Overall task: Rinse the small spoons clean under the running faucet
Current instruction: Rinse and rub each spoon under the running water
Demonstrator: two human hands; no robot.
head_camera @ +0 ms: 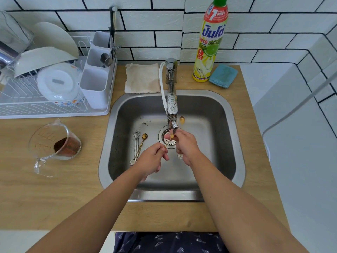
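A small gold spoon (169, 141) is being held under the faucet (171, 99) spout, above the drain strainer (168, 138) of the steel sink (235, 128). Its thin handle is being pinched by the left hand (152, 158), whose grip is closed on it, while its bowl is being touched by the fingertips of the right hand (186, 145); a flower-ended spoon (180, 155) is also being gripped in that right hand. 3 more small spoons (137, 147) are lying together on the sink floor, left of the drain. On the wooden surface (54, 198), a glass measuring jug (54, 143) holding brown powder is lying tipped on its side. Behind the sink, a folded cloth (142, 77), a dish soap bottle (211, 42) and a blue sponge (223, 75) are resting. A dish rack (54, 75) is standing at the left.
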